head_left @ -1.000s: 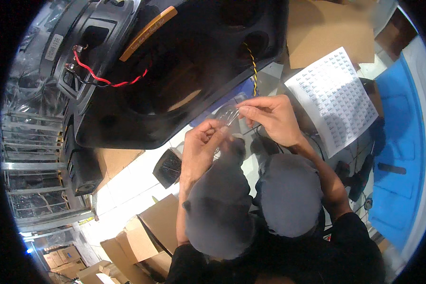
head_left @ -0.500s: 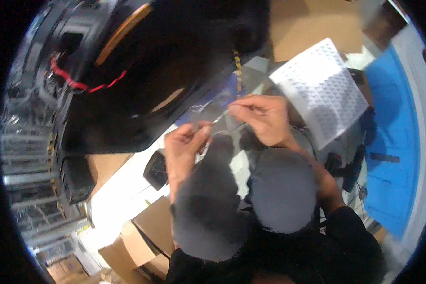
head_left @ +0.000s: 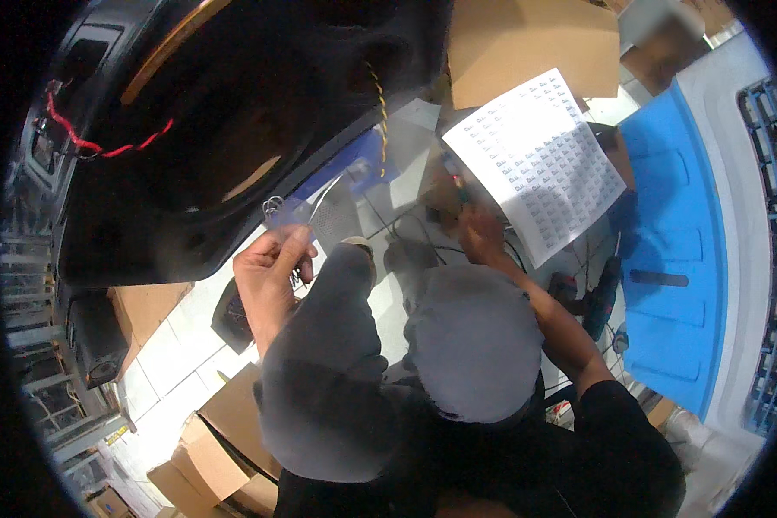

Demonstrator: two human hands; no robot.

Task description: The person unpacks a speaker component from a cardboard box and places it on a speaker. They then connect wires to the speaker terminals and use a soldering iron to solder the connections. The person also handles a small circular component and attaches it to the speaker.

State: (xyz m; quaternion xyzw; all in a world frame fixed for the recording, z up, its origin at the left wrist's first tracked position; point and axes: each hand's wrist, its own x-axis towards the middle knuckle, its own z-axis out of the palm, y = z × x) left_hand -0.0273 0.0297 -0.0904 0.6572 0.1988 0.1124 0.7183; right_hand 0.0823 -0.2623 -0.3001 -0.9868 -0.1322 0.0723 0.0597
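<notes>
My left hand is closed in a pinch beside the black panel. From its fingertips rise a thin, pale looped wire and, close by, a narrow whitish strand. My right hand reaches past the left edge of a white printed sheet, its fingers closed and in shadow. A slim tool with a greenish body and a small red spot sticks up from those fingers; its exact kind is unclear. The large black moulded panel has a round opening.
Red twisted wires and yellow-black twisted wires hang from the panel. Cardboard lies at the back, an open carton at lower left. A blue panel stands at right, and a dark power tool lies near my right forearm.
My right hand has left the strand by my left hand and moved to the slim tool near the sheet. My left hand keeps the wire. The view has shifted, moving the scene leftward.
</notes>
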